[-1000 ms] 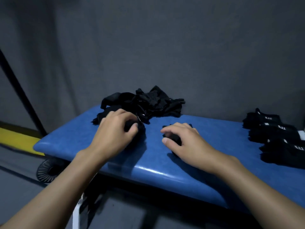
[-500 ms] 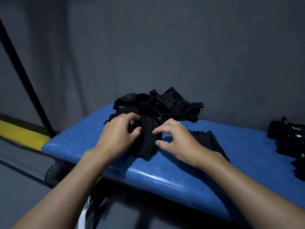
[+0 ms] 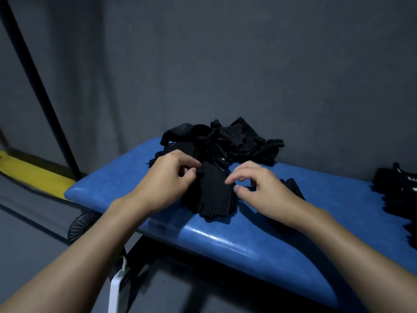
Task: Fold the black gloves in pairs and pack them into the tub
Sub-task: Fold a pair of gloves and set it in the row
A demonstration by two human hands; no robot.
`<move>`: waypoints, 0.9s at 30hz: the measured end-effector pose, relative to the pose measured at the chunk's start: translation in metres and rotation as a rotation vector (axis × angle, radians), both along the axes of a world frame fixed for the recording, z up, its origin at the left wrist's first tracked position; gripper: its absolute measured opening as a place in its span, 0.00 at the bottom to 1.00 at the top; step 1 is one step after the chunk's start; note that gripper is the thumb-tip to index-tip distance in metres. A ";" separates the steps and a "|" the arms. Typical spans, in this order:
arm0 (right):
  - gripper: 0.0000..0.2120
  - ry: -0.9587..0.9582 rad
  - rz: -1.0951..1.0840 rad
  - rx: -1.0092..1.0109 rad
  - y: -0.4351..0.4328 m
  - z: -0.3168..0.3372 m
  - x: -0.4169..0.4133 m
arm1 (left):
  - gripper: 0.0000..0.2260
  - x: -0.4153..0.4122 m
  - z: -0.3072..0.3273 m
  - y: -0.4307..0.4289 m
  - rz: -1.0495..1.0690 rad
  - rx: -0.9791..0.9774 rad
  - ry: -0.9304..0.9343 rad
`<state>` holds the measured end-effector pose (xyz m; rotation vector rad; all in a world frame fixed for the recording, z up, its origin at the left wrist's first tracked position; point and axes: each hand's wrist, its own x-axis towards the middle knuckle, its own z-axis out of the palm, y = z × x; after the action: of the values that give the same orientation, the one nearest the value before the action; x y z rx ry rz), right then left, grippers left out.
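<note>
condition: one black glove (image 3: pixel 214 195) lies flat on the middle of the blue bench (image 3: pixel 248 242), with its cuff toward the bench's far edge and its short fingers toward the near edge. the left hand (image 3: pixel 167 184) has curled fingers and appears to pinch the glove's upper left edge between thumb and forefinger. the right hand (image 3: pixel 261 190) curls thumb and forefinger onto the glove's right edge. whether fabric is actually caught there cannot be told. the tub is not in view.

likely faults:

1. wrong pairing. the loose pile (image 3: pixel 225 141) at the bench's far edge touches the cuff end. everything is black and the light is low, so a stray or same-handed glove could be folded in.
2. snagging. lifting the glove may drag pile items across the bench.
3. drop. the finger end lies near the bench's rounded, glossy near edge. a tug toward the person could slide it off.
4. bunching. a second dark piece (image 3: pixel 293 188) lies on the bench beside the right wrist. a forearm sweep could crumple it.
5. the folded stack (image 3: pixel 394 186) at the bench's right end could be knocked by a wide swing of the right arm.
</note>
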<state>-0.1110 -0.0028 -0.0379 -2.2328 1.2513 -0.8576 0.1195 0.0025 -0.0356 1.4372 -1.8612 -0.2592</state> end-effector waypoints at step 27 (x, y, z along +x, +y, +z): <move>0.17 0.053 -0.064 0.102 -0.025 -0.011 0.001 | 0.17 -0.020 -0.018 -0.007 -0.101 0.121 -0.208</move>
<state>-0.1098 -0.0276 -0.0485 -2.1584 1.3661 -0.7449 0.0991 -0.0044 -0.0535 1.5007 -2.1220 -0.2846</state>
